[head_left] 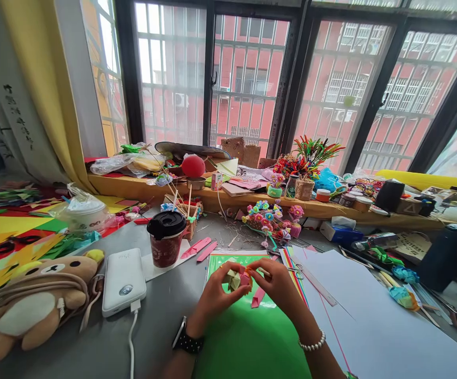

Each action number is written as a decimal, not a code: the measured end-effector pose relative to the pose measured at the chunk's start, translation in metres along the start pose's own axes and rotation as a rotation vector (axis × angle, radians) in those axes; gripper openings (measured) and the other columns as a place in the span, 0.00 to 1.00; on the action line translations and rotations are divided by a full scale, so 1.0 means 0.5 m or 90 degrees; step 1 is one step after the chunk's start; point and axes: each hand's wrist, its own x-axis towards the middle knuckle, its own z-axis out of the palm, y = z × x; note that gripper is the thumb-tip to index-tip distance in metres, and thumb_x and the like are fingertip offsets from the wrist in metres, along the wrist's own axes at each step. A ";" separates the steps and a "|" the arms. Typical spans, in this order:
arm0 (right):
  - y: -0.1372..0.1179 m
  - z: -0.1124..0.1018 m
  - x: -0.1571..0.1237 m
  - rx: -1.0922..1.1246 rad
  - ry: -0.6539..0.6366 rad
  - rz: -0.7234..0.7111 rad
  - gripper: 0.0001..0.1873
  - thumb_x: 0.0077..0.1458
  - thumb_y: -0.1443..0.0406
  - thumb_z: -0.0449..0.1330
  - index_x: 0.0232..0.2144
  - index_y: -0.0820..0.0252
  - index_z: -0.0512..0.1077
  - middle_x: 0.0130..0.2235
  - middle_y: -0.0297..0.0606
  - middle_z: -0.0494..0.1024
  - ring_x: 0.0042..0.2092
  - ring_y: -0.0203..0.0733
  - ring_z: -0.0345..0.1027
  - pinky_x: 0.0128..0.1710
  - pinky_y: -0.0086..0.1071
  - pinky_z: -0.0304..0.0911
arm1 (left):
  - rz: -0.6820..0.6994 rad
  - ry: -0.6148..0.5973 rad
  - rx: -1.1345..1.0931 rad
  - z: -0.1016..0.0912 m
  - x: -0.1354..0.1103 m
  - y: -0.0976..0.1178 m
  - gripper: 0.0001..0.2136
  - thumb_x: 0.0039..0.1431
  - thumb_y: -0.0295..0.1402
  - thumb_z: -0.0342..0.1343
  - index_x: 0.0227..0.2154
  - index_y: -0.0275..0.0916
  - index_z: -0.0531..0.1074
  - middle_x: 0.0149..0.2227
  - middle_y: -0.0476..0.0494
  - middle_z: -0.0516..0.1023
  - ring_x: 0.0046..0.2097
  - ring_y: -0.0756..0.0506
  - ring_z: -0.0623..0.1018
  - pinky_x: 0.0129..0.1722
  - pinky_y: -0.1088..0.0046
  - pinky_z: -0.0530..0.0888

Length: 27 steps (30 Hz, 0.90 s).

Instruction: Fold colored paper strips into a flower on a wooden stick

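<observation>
Between my two hands is a small folded-paper piece (235, 280) in pale yellow, pink and orange. My left hand (219, 292) grips its left and lower side, thumb and fingers curved round it. At its upper right, the fingertips of my right hand (271, 281) pinch the orange part. Both hands are above a glossy green sheet (248, 342). Just below the right fingers, a folded pink paper strip (257, 298) lies on that sheet. Two more pink strips (201, 248) rest on the grey desk to the left. Fingers cover part of the folded piece.
A lidded brown cup (166, 239), a white power bank (124, 284) with a cable and a plush bear (35, 305) stand left. White paper (370, 310), a ruler (319, 281) and small scissors (297, 269) lie right. Flower crafts (266, 216) sit behind, below a cluttered windowsill (228, 201).
</observation>
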 end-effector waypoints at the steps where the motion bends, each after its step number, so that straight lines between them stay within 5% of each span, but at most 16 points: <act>1: 0.000 0.001 0.000 -0.003 0.001 -0.002 0.07 0.51 0.67 0.55 0.30 0.59 0.73 0.31 0.37 0.76 0.31 0.37 0.68 0.28 0.27 0.61 | 0.010 -0.001 0.013 -0.001 -0.001 0.000 0.13 0.45 0.38 0.57 0.33 0.38 0.66 0.33 0.46 0.72 0.33 0.48 0.72 0.32 0.74 0.68; 20: -0.012 0.020 -0.008 -0.181 0.063 -0.064 0.04 0.49 0.71 0.56 0.27 0.60 0.71 0.27 0.35 0.74 0.28 0.37 0.67 0.26 0.26 0.58 | 0.072 0.040 0.103 0.010 -0.003 -0.001 0.10 0.49 0.36 0.54 0.33 0.38 0.66 0.34 0.45 0.72 0.35 0.47 0.73 0.34 0.72 0.70; 27: 0.008 0.027 -0.007 -0.233 0.118 -0.128 0.08 0.52 0.68 0.53 0.27 0.60 0.71 0.26 0.36 0.74 0.28 0.38 0.67 0.26 0.27 0.57 | 0.023 -0.029 0.015 -0.002 0.003 -0.002 0.21 0.40 0.38 0.61 0.39 0.39 0.64 0.39 0.44 0.73 0.39 0.45 0.73 0.39 0.71 0.70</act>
